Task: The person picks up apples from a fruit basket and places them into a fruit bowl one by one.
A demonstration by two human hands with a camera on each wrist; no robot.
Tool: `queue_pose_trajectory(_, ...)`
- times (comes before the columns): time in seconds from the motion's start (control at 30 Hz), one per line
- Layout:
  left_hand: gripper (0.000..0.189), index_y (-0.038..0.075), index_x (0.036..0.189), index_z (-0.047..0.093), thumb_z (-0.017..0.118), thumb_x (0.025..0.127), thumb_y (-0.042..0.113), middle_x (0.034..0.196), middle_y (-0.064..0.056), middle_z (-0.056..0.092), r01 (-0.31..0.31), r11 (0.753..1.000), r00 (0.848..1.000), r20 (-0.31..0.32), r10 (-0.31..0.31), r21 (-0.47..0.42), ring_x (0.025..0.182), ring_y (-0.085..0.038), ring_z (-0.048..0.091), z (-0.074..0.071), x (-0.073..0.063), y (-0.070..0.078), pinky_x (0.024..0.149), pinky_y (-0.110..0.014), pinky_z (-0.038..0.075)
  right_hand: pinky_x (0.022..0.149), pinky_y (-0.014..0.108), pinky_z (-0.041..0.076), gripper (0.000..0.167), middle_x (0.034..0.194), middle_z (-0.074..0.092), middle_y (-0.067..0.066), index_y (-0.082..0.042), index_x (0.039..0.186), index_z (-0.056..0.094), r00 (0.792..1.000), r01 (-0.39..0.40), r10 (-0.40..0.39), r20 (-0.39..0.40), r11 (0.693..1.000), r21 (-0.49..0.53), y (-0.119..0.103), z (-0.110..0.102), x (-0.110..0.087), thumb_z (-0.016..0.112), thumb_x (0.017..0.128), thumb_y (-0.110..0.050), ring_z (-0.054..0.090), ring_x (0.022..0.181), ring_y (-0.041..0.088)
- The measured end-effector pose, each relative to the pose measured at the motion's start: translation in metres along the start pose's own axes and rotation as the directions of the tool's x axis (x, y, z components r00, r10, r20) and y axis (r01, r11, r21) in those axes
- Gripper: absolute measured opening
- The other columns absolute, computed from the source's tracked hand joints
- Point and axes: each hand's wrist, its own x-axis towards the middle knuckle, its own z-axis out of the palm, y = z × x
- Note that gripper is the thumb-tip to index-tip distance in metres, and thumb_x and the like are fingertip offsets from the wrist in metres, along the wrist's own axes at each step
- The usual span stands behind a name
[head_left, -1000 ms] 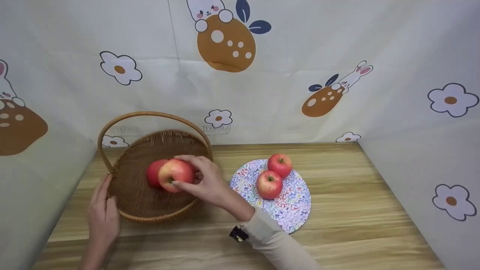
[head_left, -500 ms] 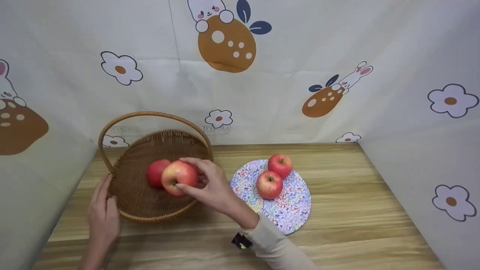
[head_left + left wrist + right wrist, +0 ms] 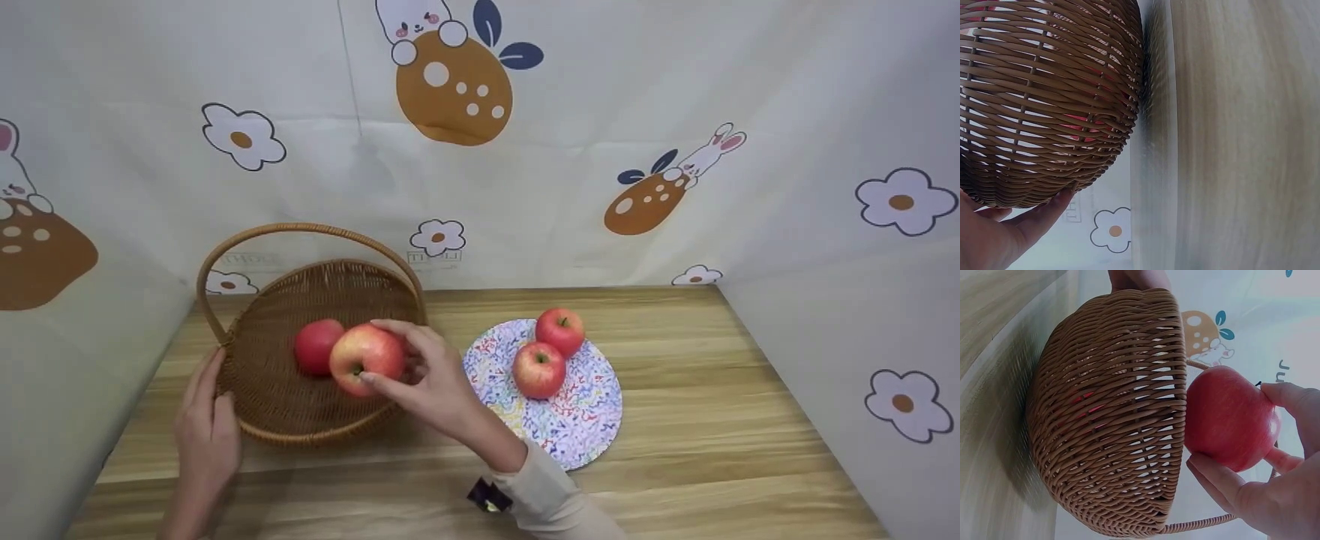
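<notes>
A brown wicker basket [image 3: 277,405] with a tall arched handle stands at the left of the table. My left hand [image 3: 206,435] rests against its left side, the fingers lying fairly straight along the wicker. With thumb and fingers my right hand [image 3: 435,382] grips a red and yellow apple [image 3: 367,356], held at the basket's opening by its right rim. Behind it, a red apple [image 3: 316,346] lies inside the basket. The right wrist view shows the gripped apple [image 3: 1230,419] just beyond the rim, with red glimpsed through the weave.
Right of the basket, a round mat or plate [image 3: 577,420] with a colourful speckled pattern bears two red apples, one in front [image 3: 538,370] and one behind [image 3: 560,332]. The wood-grain table [image 3: 697,420] is enclosed by a pale cloth backdrop [image 3: 547,187] printed with rabbits and flowers.
My right hand has drawn slightly right and toward me with the gripped apple, so more of the apple in the basket shows. My left hand and the basket have stayed put.
</notes>
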Motion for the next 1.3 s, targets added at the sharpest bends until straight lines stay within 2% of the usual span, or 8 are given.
queue_pose_trajectory(0.37,0.053,-0.005,0.156,0.045,0.036,0.104,0.000,0.164,-0.028,0.039,0.014,1.000,1.000,0.006,-0.015,0.012,0.152,-0.047,0.034,0.000,0.000,0.000,0.128,-0.040,0.019,0.086,0.028,0.062,0.053,0.128,0.061,0.017,-0.008,0.139,0.066,0.999,-0.013,0.015,-0.030,0.998,0.063,-0.004,-0.004,-0.008,0.084,0.090,-0.013,0.070,0.107,0.013)
queue_pose_trajectory(0.53,0.054,-0.004,0.156,0.045,0.036,0.104,0.000,0.165,-0.027,0.038,0.017,1.000,1.000,0.007,-0.017,0.013,0.153,-0.047,0.033,0.000,0.000,0.000,0.129,-0.043,0.018,0.084,0.028,0.062,0.053,0.129,0.062,0.016,-0.009,0.139,0.066,0.999,-0.028,0.031,-0.044,0.998,0.060,-0.005,-0.005,-0.010,0.085,0.090,-0.014,0.070,0.105,0.012)
queue_pose_trajectory(0.77,0.053,-0.006,0.155,0.046,0.038,0.103,-0.002,0.162,-0.029,0.041,-0.012,1.000,1.000,-0.015,0.011,-0.017,0.151,-0.047,0.035,0.001,0.000,-0.001,0.128,-0.033,0.019,0.086,0.030,0.062,0.054,0.129,0.065,0.013,-0.012,0.139,0.066,0.996,-0.051,0.054,-0.065,0.998,0.048,-0.005,-0.007,-0.013,0.086,0.089,-0.018,0.070,0.107,0.014)
queue_pose_trajectory(0.93,0.053,-0.007,0.155,0.045,0.037,0.103,-0.002,0.163,-0.029,0.040,-0.002,1.000,1.000,-0.006,0.002,-0.019,0.152,-0.046,0.034,0.001,0.001,-0.001,0.128,-0.035,0.019,0.087,0.035,0.063,0.053,0.128,0.067,0.013,-0.013,0.138,0.067,0.994,-0.065,0.067,-0.091,0.998,0.028,-0.005,-0.009,-0.016,0.086,0.090,-0.019,0.071,0.105,0.017)
queue_pose_trajectory(1.3,0.053,-0.004,0.156,0.046,0.037,0.103,-0.002,0.163,-0.027,0.041,-0.001,1.000,1.000,-0.011,0.000,-0.008,0.152,-0.045,0.035,0.001,0.000,-0.001,0.128,-0.031,0.019,0.086,0.031,0.063,0.053,0.129,0.067,0.015,-0.011,0.139,0.067,0.987,-0.066,0.069,-0.145,0.997,0.025,-0.002,-0.018,-0.024,0.085,0.090,-0.017,0.072,0.102,0.021)
